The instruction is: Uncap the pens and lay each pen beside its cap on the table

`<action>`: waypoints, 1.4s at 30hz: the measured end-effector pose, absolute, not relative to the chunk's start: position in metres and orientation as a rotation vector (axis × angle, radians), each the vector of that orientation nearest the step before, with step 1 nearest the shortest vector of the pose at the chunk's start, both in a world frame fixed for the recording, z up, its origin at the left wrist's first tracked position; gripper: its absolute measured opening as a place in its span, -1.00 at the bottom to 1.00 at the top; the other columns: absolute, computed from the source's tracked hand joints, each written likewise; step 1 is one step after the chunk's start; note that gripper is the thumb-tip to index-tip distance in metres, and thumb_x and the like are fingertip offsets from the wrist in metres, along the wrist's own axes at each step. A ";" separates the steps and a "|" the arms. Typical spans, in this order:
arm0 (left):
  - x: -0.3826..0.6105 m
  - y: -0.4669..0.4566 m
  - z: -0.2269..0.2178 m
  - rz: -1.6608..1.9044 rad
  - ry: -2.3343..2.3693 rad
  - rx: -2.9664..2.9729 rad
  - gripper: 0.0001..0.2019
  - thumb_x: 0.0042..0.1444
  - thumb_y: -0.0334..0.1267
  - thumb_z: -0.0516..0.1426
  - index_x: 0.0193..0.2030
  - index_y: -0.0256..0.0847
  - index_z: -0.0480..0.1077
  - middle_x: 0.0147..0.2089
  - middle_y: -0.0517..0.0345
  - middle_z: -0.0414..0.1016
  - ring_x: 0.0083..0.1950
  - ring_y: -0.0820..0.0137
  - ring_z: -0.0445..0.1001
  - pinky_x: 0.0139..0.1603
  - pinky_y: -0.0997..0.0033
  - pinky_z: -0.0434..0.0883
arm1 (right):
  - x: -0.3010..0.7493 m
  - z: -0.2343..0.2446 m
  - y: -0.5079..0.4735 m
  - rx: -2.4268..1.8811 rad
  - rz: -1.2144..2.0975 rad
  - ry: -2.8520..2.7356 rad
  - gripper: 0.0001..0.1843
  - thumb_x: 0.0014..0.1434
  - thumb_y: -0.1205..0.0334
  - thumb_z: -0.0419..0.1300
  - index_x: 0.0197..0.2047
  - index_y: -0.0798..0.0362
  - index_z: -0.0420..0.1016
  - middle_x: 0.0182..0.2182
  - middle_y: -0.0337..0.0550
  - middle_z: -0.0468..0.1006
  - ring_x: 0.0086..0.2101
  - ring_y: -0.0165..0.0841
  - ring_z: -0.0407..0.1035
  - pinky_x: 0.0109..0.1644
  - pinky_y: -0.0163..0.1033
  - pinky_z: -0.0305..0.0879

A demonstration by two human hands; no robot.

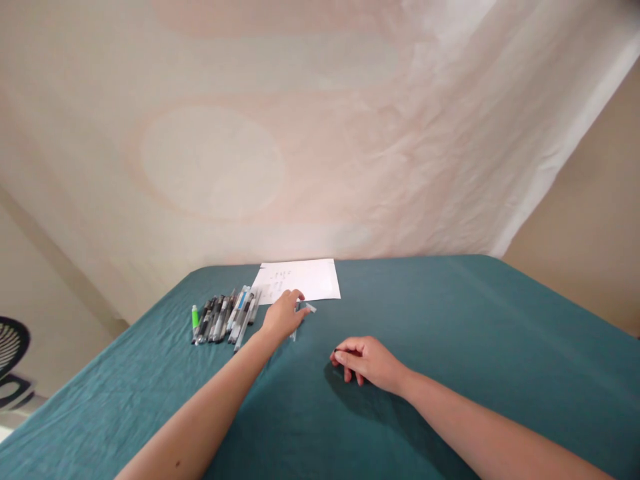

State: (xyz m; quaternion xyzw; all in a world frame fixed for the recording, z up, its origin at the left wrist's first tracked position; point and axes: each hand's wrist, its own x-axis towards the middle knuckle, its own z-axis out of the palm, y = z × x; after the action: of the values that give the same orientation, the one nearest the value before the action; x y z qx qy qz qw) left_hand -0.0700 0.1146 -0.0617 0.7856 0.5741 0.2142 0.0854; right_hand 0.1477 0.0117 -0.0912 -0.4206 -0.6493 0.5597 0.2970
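My left hand (286, 314) reaches forward with thumb and fingers apart, just in front of a sheet of white paper (313, 279). Right by its fingertips lies a small clear plastic piece (311, 308). Another thin clear piece (294, 336) is partly hidden beneath this hand. Closer to me and to the right, my right hand (369, 362) is held just over the cloth, thumb pressed to the index finger. A tiny dark bit shows at that pinch, too small to name.
Several pens and markers (220, 319) lie side by side on the left, with a bright green one (195, 317) at the end. A green cloth (450, 320) covers the table. Behind it hangs a pale sheet (325, 153). Part of a black fan (13, 347) shows at far left.
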 end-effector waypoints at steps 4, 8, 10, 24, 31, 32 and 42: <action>-0.047 0.117 -0.060 0.562 1.666 2.509 -0.80 -0.01 -0.20 0.16 -0.21 -0.16 0.38 -0.16 0.00 0.39 -0.02 0.16 0.29 -0.06 0.24 0.18 | 0.148 -0.088 0.011 -1.106 1.477 -1.726 -0.60 0.11 -0.04 0.08 -0.25 0.14 0.49 -0.51 -0.17 0.50 -0.60 -0.51 0.29 -0.61 -0.46 0.18; -0.042 0.124 -0.059 0.439 1.600 2.616 -0.96 0.00 -0.35 0.15 -0.37 -0.19 0.43 -0.22 -0.03 0.43 -0.04 0.16 0.29 -0.03 0.18 0.15 | 0.148 -0.085 0.010 -1.093 1.468 -1.725 -0.60 0.11 -0.03 0.08 -0.27 0.15 0.49 -0.52 -0.19 0.49 -0.59 -0.51 0.30 -0.61 -0.46 0.18; -0.048 0.127 -0.056 0.390 1.562 2.652 -0.94 -0.02 -0.41 0.15 -0.41 -0.19 0.44 -0.25 -0.01 0.45 -0.06 0.18 0.30 -0.05 0.19 0.16 | 0.148 -0.084 0.010 -1.087 1.468 -1.726 -0.60 0.11 -0.03 0.08 -0.26 0.15 0.49 -0.49 -0.17 0.50 -0.58 -0.51 0.31 -0.61 -0.46 0.18; -0.033 0.034 -0.036 0.663 0.930 2.514 -0.83 0.13 -0.30 0.06 -0.16 -0.14 0.42 -0.23 0.15 0.49 -0.16 0.40 0.41 -0.12 0.44 0.30 | 0.152 -0.086 0.015 -0.981 1.578 -1.585 -0.53 0.11 -0.13 0.06 -0.36 0.16 0.47 -0.63 -0.27 0.41 -0.68 -0.55 0.22 -0.66 -0.46 0.12; -0.028 0.021 -0.056 0.683 0.943 2.762 -0.82 0.19 -0.35 -0.03 -0.21 -0.19 0.39 -0.30 0.10 0.47 -0.22 0.37 0.41 -0.12 0.39 0.28 | 0.153 -0.089 0.017 -0.922 1.612 -1.571 -0.57 0.09 -0.08 0.12 -0.36 0.17 0.50 -0.50 -0.17 0.48 -0.63 -0.54 0.27 -0.65 -0.46 0.14; -0.031 0.024 -0.055 0.710 0.979 2.734 -0.82 0.21 -0.32 -0.04 -0.21 -0.18 0.38 -0.30 0.10 0.47 -0.22 0.38 0.42 -0.13 0.41 0.29 | 0.153 -0.089 0.016 -0.926 1.609 -1.580 -0.57 0.10 -0.08 0.11 -0.33 0.17 0.50 -0.49 -0.17 0.48 -0.63 -0.54 0.27 -0.66 -0.46 0.14; -0.124 0.104 -0.054 0.901 1.735 2.294 -0.84 0.16 -0.22 -0.03 -0.22 -0.17 0.33 -0.34 0.18 0.52 -0.30 0.37 0.49 -0.27 0.45 0.33 | 0.149 -0.082 0.010 -1.016 1.541 -1.720 -0.61 0.17 -0.01 0.05 -0.21 0.16 0.49 -0.41 -0.12 0.51 -0.57 -0.54 0.32 -0.63 -0.49 0.14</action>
State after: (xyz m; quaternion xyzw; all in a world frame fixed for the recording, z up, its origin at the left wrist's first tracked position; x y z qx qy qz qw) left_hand -0.1239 0.1035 -0.0536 0.7596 0.5745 0.2983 0.0635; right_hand 0.1491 0.0105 -0.0815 -0.3834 -0.6494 0.5819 0.3043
